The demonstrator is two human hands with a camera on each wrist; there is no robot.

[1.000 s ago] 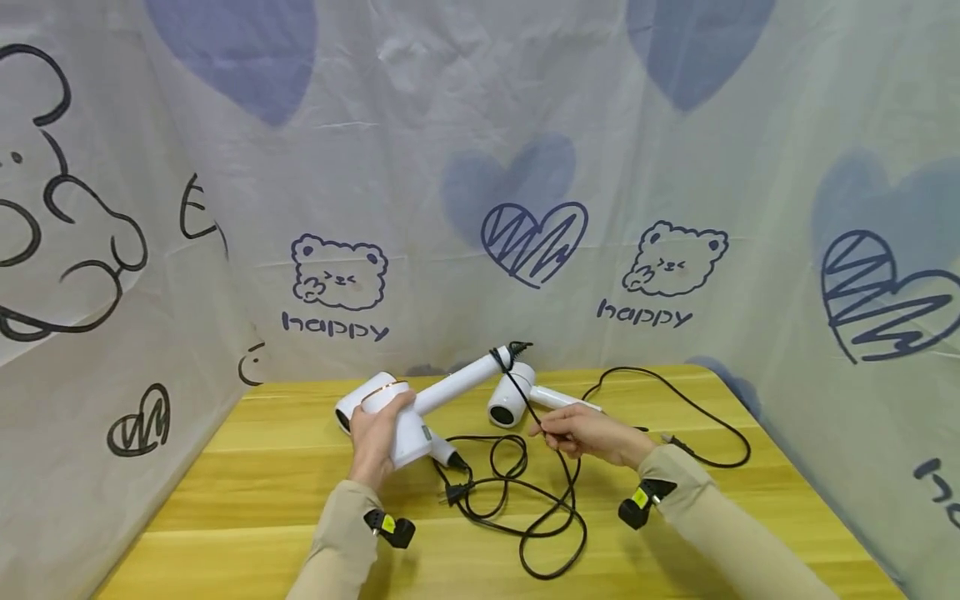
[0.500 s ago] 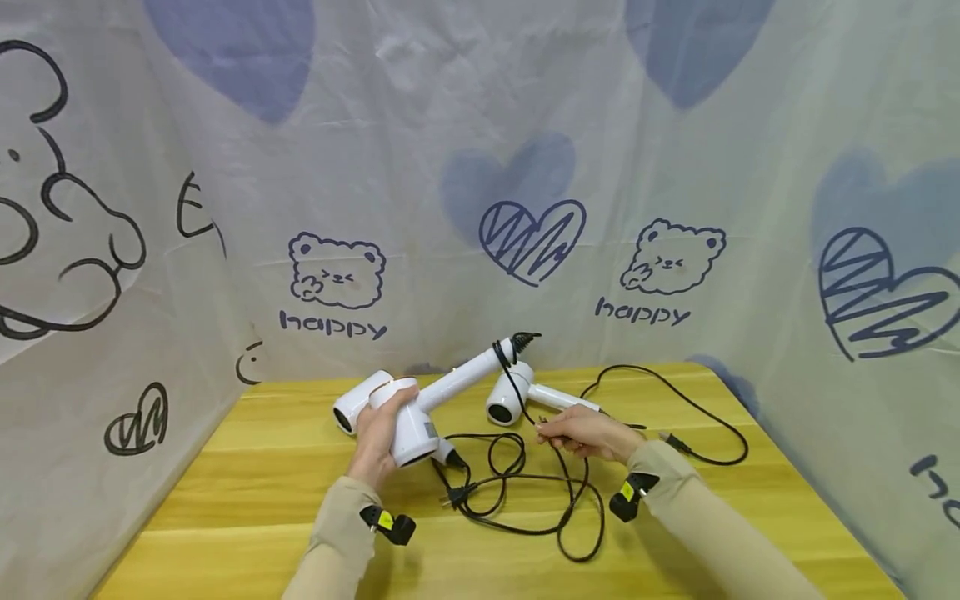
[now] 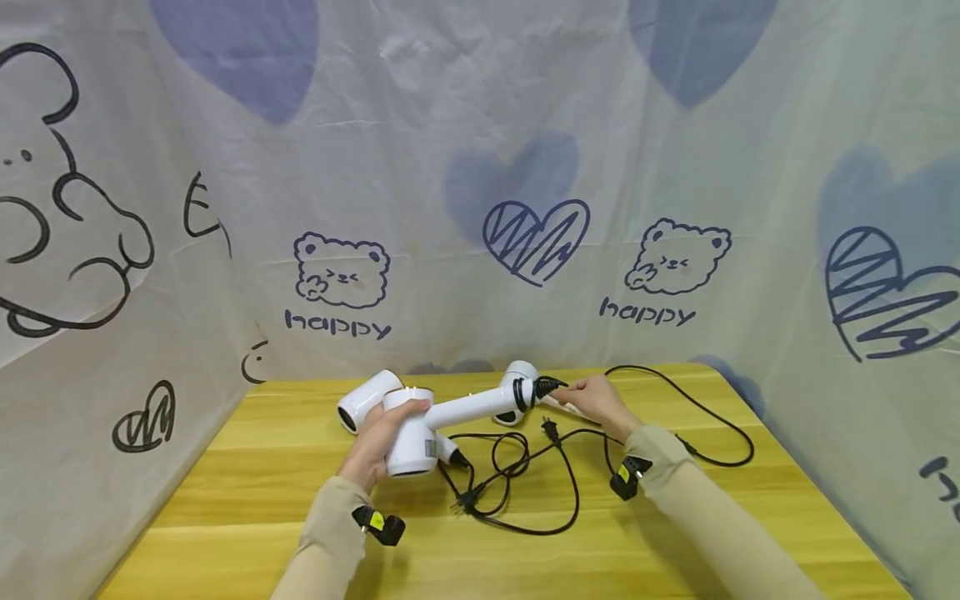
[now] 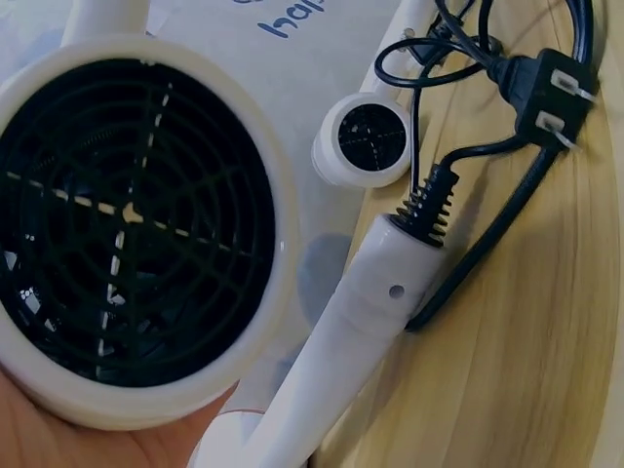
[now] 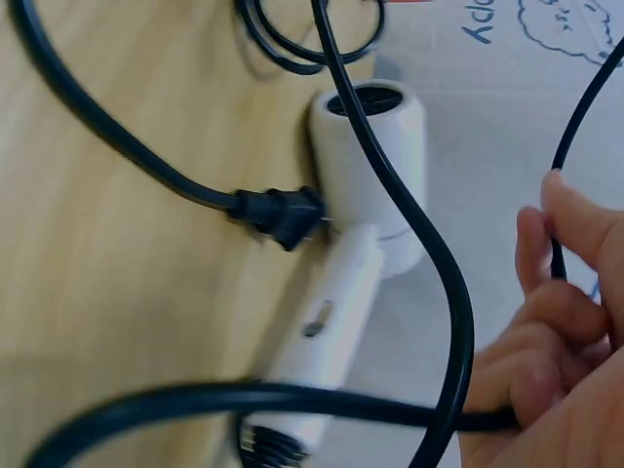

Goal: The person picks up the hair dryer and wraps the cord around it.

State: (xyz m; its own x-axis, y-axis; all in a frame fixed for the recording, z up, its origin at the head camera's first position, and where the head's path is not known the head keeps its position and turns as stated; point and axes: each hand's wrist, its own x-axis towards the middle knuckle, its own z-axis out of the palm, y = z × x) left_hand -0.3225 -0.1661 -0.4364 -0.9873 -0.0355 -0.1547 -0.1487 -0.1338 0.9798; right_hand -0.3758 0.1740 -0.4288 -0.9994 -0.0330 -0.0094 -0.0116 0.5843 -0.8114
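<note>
Yellow wood-grain tabletop (image 3: 202, 517) spans my feed. Nearest me, a black plug (image 3: 467, 499) lies beside tangled cords (image 3: 510, 473). I see the left hand (image 3: 375, 437) gripping a white hair dryer (image 3: 411, 442); the right hand (image 3: 602, 406) pinches its black cord (image 5: 575, 132) just past the handle (image 3: 472, 407). Behind lie a second dryer (image 3: 369, 397) and a third dryer (image 3: 519, 372), then a printed curtain (image 3: 450, 333).

Your right hand (image 3: 600, 404) is now higher, beside the tip of the held hair dryer (image 3: 411, 437), where more turns of black cord (image 3: 521, 395) circle the handle (image 3: 472, 407). That handle dips from two o'clock toward three. A plug (image 3: 551, 429) now shows clearly at your hand's eight o'clock; the low loop at its six is gone.
</note>
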